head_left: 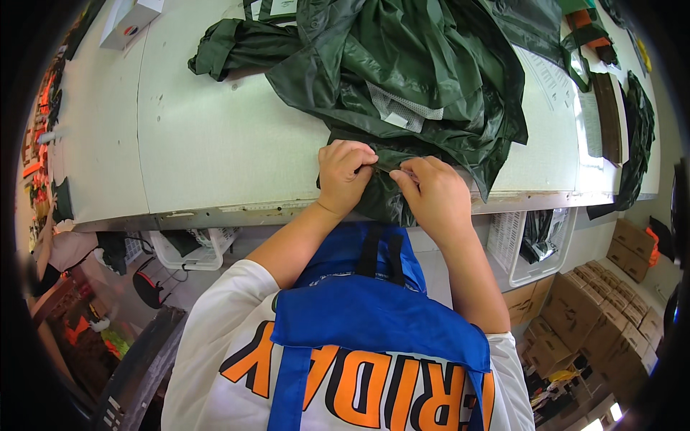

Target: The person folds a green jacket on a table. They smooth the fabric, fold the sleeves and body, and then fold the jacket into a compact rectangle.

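Note:
A dark green, shiny raincoat-like garment [424,54] lies bunched on the white table, its near part hanging over the front edge. Grey mesh lining [406,108] with a white label shows in its folds. My left hand [346,172] pinches the garment's near edge with curled fingers. Close beside it on the right, my right hand [435,188] grips the same edge between thumb and fingers. A short stretch of green fabric spans the gap between both hands. Whether anything small is under the fingertips is hidden.
The white table [194,144] has a metal front edge. A white box [131,23] stands at its far left. White plastic baskets [188,249] sit below the edge on both sides. Cardboard boxes [586,309] are stacked at lower right. Another person's arm [44,248] shows at far left.

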{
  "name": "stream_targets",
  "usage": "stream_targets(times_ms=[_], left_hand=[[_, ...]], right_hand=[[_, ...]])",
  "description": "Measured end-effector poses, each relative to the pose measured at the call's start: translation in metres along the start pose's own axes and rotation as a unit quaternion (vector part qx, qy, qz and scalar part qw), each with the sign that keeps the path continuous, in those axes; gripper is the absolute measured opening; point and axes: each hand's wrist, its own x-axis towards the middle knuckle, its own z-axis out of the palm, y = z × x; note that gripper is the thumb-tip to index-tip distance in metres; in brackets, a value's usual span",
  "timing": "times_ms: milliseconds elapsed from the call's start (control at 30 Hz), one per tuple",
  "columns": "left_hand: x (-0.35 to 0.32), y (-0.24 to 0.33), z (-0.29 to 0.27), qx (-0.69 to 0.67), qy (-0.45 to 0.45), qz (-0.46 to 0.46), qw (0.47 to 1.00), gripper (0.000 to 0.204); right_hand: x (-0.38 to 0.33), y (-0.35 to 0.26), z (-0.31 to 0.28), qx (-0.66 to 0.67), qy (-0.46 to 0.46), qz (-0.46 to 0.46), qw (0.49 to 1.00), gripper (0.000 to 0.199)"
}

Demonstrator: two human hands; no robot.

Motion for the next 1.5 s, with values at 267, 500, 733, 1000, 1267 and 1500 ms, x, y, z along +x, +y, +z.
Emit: stream_targets(times_ms=[267, 500, 733, 1000, 1267, 1500], left_hand=[[0.000, 0.001, 0.000, -0.012, 0.012, -0.009, 1.000, 0.024], [0.002, -0.001, 0.000, -0.017, -0.002, -0.002, 1.000, 0.027], [0.001, 0.003, -0.003, 0.022, -0.006, 0.050, 0.998, 0.021], [0.002, 0.009, -0.005, 0.036, 0.000, 0.078, 0.996, 0.019], [0.002, 0.012, -0.009, 0.019, -0.002, 0.084, 0.996, 0.024], [0.002, 0.013, -0.011, 0.017, -0.009, 0.093, 0.995, 0.025]], right_hand=[[-0.005, 0.079, -0.015, 0.261, 0.180, 0.162, 0.934, 0.019], [-0.007, 0.157, -0.057, 0.036, 0.305, 0.256, 0.917, 0.022], [-0.016, 0.010, -0.026, 0.057, 0.045, 0.024, 0.997, 0.027], [-0.024, -0.003, -0.002, 0.026, 0.034, 0.013, 0.999, 0.023], [-0.027, 0.002, 0.000, 0.126, 0.063, 0.051, 0.989, 0.022], [-0.023, 0.009, -0.007, 0.113, -0.003, 0.032, 0.993, 0.024]])
